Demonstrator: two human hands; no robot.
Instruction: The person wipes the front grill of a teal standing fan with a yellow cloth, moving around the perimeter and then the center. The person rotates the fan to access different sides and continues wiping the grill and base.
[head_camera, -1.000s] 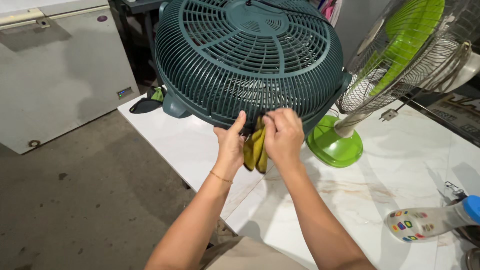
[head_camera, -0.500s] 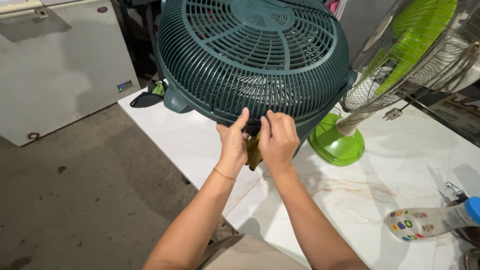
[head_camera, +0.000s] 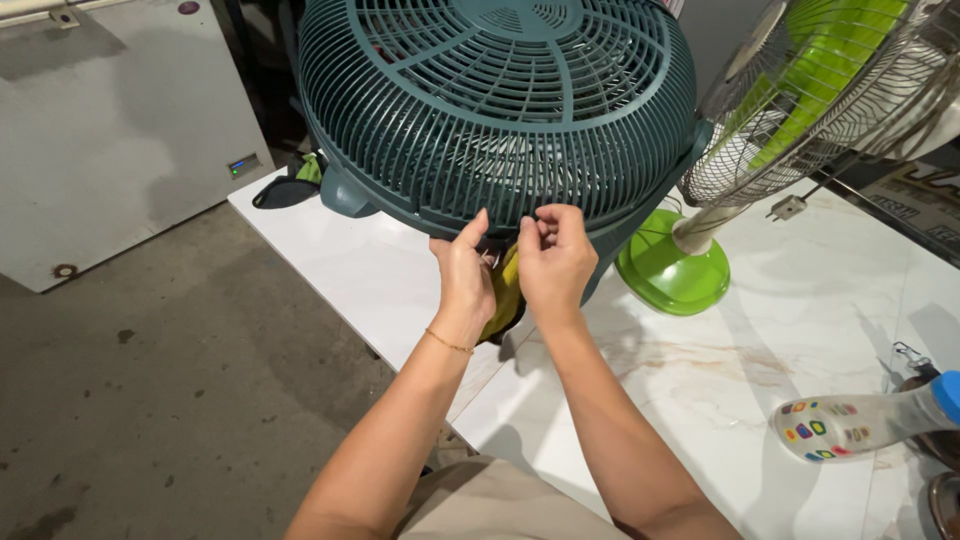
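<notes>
At the near rim of a dark teal fan guard (head_camera: 500, 110), both hands work close together, nearly touching. Left hand (head_camera: 465, 275) has fingers up against the grille's lower edge, thumb raised, thin gold bracelet (head_camera: 448, 343) on the wrist. Right hand (head_camera: 553, 255) pinches at the same edge with curled fingertips (head_camera: 545, 222); what they clamp on is too small to tell, maybe a clip. Between the palms, yellow-green fan blades (head_camera: 503, 300) hang below the guard, partly hidden. Guard sits tilted on a white marble-look table (head_camera: 700, 380), near its left end. Just right of it, a lime green fan base (head_camera: 672, 275) with a wire metal cage (head_camera: 830, 100) and green blade behind. A plug (head_camera: 787, 208) dangles near that cage. Far right on the table, a clear bottle with coloured dots (head_camera: 850, 425) lies on its side, blue cap (head_camera: 945, 395). Left, across bare concrete floor (head_camera: 150, 400), a white chest freezer (head_camera: 110, 130).
</notes>
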